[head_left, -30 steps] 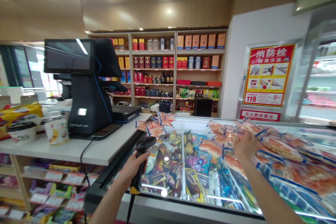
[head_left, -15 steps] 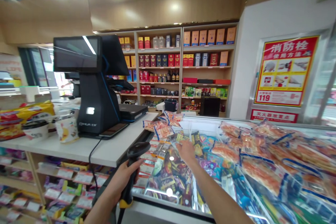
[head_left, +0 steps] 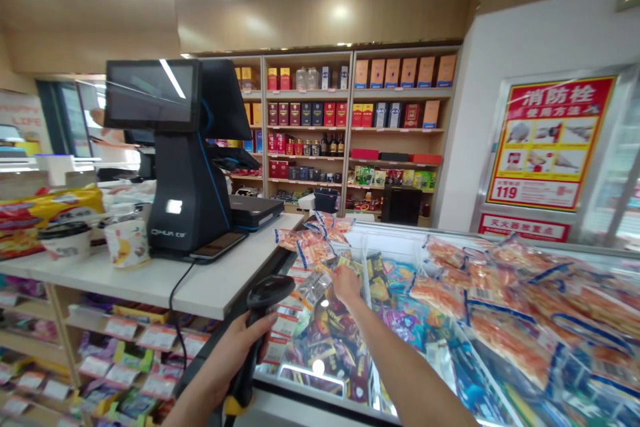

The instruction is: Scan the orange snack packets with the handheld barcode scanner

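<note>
From where I stand, the worker's left hand is in the lower left-centre of the frame, wrapped around the handle of a black and yellow barcode scanner. The scanner stands nearly upright, its dark head above the fist.

The right hand reaches in from the lower right to just right of the frame's centre. Its fingertips are drawn together, pinching the upper right edge of a clear packet with orange edges. That packet sits slightly left of the hand, near the middle of the view, above the glass top of a chest freezer; I can't make out what is inside it.

Just behind the packet is a small cluster of blue-edged bread packets. A much larger heap of bread packets spreads over the right side of the frame. Through the glass, in the lower centre, I can see colourful ice-cream wrappers beside a pale divider.

At centre left, a black point-of-sale terminal stands on a white counter. To its left are a paper cup with a fruit print and a black-lidded cup, with a yellow snack bag behind them. Shelving with boxed bottles fills the upper middle, and a red fire-hydrant sign hangs at the upper right.
</note>
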